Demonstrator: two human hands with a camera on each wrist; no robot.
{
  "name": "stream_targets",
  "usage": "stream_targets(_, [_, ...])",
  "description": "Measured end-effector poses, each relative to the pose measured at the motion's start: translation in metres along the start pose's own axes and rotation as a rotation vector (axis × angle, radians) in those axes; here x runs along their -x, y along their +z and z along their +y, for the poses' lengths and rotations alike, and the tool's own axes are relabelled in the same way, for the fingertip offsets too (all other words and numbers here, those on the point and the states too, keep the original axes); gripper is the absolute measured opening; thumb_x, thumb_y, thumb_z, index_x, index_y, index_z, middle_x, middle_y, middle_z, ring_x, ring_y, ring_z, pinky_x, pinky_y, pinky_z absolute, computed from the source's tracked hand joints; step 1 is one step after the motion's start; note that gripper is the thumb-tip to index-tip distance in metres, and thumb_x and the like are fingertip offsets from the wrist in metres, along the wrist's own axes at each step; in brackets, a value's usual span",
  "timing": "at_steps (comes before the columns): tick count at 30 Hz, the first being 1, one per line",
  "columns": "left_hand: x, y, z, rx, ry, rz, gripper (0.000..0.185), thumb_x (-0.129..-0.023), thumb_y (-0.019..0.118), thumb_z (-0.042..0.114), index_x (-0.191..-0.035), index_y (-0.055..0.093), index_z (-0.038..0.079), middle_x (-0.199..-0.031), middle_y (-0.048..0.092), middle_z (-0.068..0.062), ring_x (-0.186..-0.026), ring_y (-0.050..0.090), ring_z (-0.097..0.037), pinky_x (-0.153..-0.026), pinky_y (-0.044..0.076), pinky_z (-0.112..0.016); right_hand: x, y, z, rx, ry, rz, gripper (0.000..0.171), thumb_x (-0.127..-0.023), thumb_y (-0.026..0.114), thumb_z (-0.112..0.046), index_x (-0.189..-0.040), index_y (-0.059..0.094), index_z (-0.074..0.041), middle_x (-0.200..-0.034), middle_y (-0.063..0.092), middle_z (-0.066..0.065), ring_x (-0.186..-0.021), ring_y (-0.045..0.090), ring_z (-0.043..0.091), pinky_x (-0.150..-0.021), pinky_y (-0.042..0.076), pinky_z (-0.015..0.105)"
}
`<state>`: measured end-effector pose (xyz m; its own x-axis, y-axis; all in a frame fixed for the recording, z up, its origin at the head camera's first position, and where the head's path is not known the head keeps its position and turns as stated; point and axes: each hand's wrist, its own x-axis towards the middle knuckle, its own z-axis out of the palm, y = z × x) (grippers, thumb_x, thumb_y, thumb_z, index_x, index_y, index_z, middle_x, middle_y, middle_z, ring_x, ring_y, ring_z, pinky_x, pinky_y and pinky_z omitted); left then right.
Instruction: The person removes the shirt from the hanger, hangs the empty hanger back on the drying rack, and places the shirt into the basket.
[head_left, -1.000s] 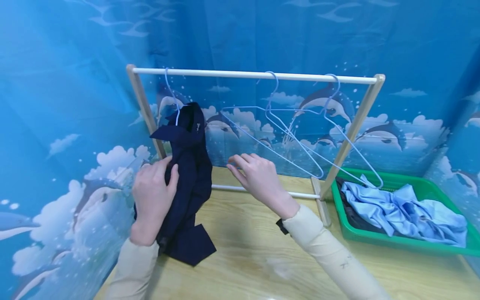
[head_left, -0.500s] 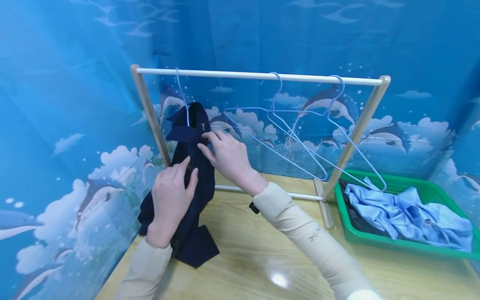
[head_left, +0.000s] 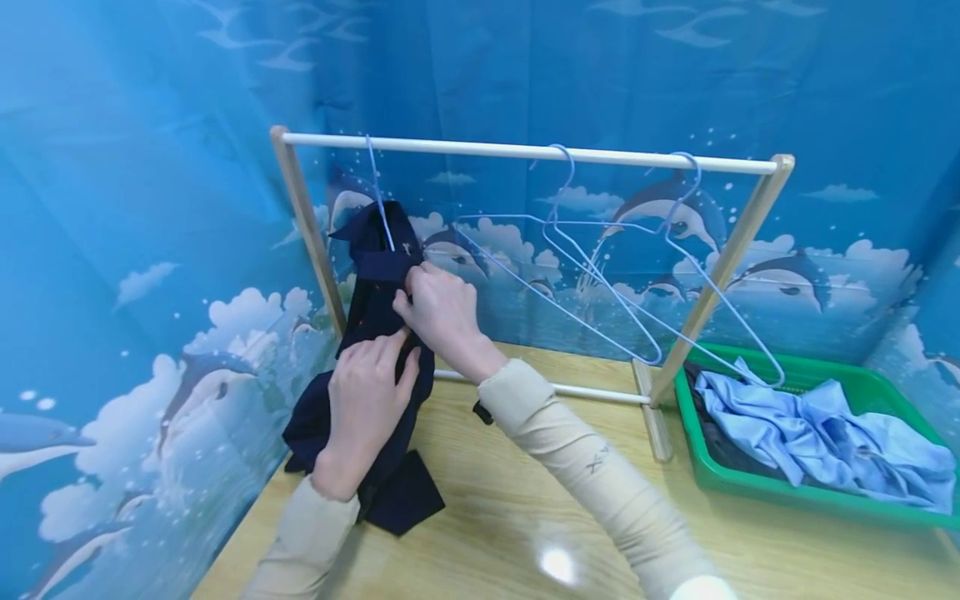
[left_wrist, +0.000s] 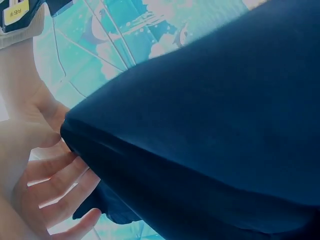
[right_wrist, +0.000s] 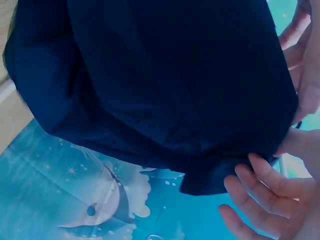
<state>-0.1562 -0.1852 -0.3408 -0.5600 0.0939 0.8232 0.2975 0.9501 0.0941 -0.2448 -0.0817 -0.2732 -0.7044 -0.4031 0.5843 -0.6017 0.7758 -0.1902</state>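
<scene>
A navy collared shirt [head_left: 375,300] hangs on a light-blue wire hanger [head_left: 381,196] at the left end of the rack. Just below the collar, my right hand [head_left: 442,308] pinches the shirt's front edge with thumb and curled fingers. Lower on the same front, my left hand [head_left: 371,387] holds the edge, its index fingertip close under the right hand. In the left wrist view the shirt [left_wrist: 200,115] covers much of the frame, its edge at the fingers. The right wrist view shows a collar corner [right_wrist: 207,175] beside the right fingertips. Cloth hides part of both grips.
The rack's white rail [head_left: 495,150] carries two bare wire hangers [head_left: 558,217] to the right, overlapping each other. A green basket [head_left: 708,450] with a light-blue satin garment [head_left: 817,425] and dark cloth stands at the right on the wooden table [head_left: 510,500]. A dolphin-print curtain [head_left: 480,75] surrounds the table.
My right hand has come left from open space to the shirt and taken its front edge. The left hand has shifted right and in closer to it. The shirt and its hanger have turned slightly.
</scene>
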Motion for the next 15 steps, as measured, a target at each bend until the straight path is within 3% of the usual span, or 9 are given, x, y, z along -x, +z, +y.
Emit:
stream_targets(5, [0.001,0.003,0.0,0.014,0.033,0.003,0.025,-0.094,0.073,0.017,-0.112,0.072,0.0,-0.096,0.074,-0.014,-0.081,0.069,-0.032,-0.083,0.055,-0.048,0.002,0.008,0.001,-0.009,0.04,0.052,0.018,-0.102,0.058,-0.022,-0.09,0.06,-0.009,-0.079,0.056,0.004,-0.049,0.049,0.016,-0.043,0.039,0.026])
stream_targets(12, [0.0,0.001,-0.008,0.027,-0.003,0.0,0.026,-0.095,0.072,0.017,-0.118,0.072,0.004,-0.101,0.075,-0.014,-0.083,0.07,-0.032,-0.084,0.056,-0.047,0.002,0.01,0.006,0.009,0.087,0.129,0.022,-0.106,0.054,-0.02,-0.119,0.058,-0.003,-0.114,0.065,0.012,-0.05,0.058,0.022,-0.045,0.05,0.029])
stream_targets(15, [0.0,-0.003,-0.014,0.026,-0.026,0.003,0.026,-0.094,0.073,0.016,-0.118,0.072,0.004,-0.102,0.075,-0.015,-0.083,0.07,-0.032,-0.083,0.056,-0.047,0.0,0.005,0.009,-0.006,0.087,0.162,0.023,-0.106,0.054,-0.02,-0.12,0.057,-0.002,-0.113,0.065,0.013,-0.053,0.061,0.023,-0.049,0.054,0.031])
